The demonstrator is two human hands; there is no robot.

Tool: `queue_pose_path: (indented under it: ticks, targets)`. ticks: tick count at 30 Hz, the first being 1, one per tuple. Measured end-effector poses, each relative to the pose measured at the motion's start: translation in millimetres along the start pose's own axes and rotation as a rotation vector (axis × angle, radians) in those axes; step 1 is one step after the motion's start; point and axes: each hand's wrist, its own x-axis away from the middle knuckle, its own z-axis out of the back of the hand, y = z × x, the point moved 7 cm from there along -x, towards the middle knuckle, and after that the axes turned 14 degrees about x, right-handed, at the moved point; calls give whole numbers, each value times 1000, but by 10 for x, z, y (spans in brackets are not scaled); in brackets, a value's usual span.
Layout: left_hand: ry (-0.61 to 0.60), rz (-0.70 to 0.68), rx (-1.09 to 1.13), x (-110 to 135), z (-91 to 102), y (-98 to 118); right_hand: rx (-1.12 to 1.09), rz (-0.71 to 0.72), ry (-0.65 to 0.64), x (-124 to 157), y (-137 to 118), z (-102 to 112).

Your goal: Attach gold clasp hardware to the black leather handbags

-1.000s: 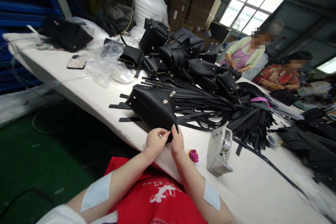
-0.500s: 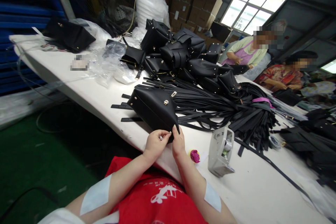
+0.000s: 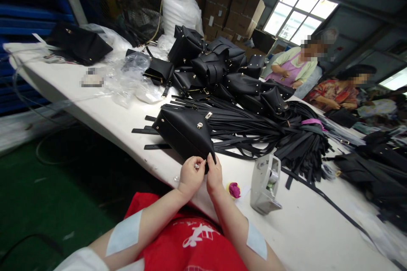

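Head view: a red apron with white print fills the bottom centre of the frame. Just above it, the left hand curls around small shiny pieces, thumb and forefinger pinched at the near corner of a black handbag; exactly what those fingertips grip, I cannot tell. The right hand clasps that same corner narrowly. The handbag lies at the frame's centre on the white table, its gold-tone clasp showing. Right of the hands stands a tape dispenser. Beyond spread black straps, then heaped black bags at upper centre. Farther off, upper right, are a person in a pink apron and another in a red floral top, with a window behind
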Motion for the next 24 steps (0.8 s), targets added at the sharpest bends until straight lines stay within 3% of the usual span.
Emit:
queue_pose_path:
  ticks: [6,16,20,24]
  targets:
    - [-148,-171,-101,-32,35,111,-33,-14,-16,-26,45,-5]
    - [-565,-416,-367,-157,-50,225,-34,-74,-2,-7,29,13]
    - [-616,-460,-447,-182,-116,248,-49,-92,-15,-19,40,10]
    - [-590,-455,-494,-168,-171,223,-78,-113,-7,-27,57,17]
